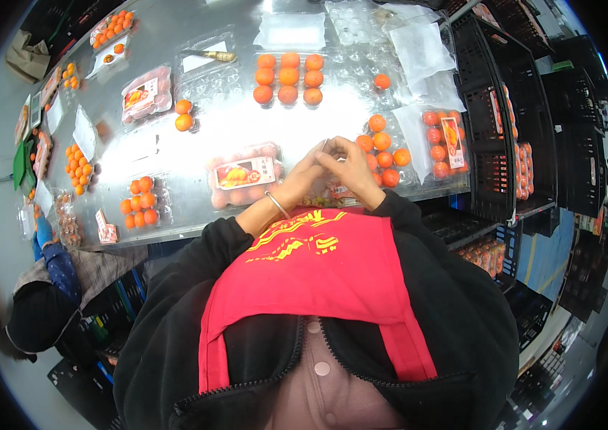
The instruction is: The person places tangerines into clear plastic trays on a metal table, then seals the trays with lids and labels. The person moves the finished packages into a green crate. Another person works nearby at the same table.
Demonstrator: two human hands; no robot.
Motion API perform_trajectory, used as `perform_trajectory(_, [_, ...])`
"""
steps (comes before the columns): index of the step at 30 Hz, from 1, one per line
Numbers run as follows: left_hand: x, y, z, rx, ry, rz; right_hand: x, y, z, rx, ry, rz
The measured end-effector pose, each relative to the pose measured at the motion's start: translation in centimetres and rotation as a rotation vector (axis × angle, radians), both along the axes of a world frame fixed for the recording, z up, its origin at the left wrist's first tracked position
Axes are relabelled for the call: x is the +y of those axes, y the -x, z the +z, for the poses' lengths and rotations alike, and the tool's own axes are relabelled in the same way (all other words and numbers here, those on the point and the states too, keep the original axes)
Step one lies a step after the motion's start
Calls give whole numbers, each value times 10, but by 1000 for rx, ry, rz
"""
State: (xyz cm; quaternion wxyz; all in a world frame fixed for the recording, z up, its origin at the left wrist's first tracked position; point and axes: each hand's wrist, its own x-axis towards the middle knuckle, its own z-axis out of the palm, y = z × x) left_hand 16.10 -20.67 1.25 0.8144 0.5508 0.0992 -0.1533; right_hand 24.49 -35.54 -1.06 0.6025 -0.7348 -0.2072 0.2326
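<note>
My left hand (pixel 304 172) and my right hand (pixel 343 161) meet at the steel table's near edge, fingers bent and pinched together around a small thin item (pixel 324 147) too small to make out. Just left of them sits a labelled clamshell of pale-wrapped fruit (pixel 247 190). To their right lies a plastic tray of loose oranges (pixel 383 141), and beyond it a labelled pack of red-orange fruit (pixel 436 150). A tray of oranges in three columns (pixel 288 76) stands further back. What lies directly under my hands is mostly hidden.
Black crates (pixel 494 165) are stacked at the right. More fruit trays (pixel 143 201), packs (pixel 145 97) and a tool with a pale handle (pixel 219 56) lie on the steel table (pixel 225 132). A co-worker (pixel 39 308) in blue sleeves works at the lower left.
</note>
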Motion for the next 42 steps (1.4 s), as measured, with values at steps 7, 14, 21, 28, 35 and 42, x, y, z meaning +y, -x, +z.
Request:
perform_trajectory(7, [-3,2,-9,129,319,122,-12,-8,5,274,-71,-10])
perform_trajectory(14, [-3,3,-12,115,262,105,-13,-6,13,355,-95,-38])
perform_trajectory(21, [-6,5,-10,105,209,146,-14,-4,10,330,-88,-36])
perform_trajectory(28, [4,4,-28,145,376,199,-13,-2,8,293,-60,-137])
perform_trajectory(35, [7,5,-24,92,417,274,-10,1,10,380,-118,-197])
perform_trajectory(42, [3,4,-34,-32,114,240,-4,9,12,249,-121,-178])
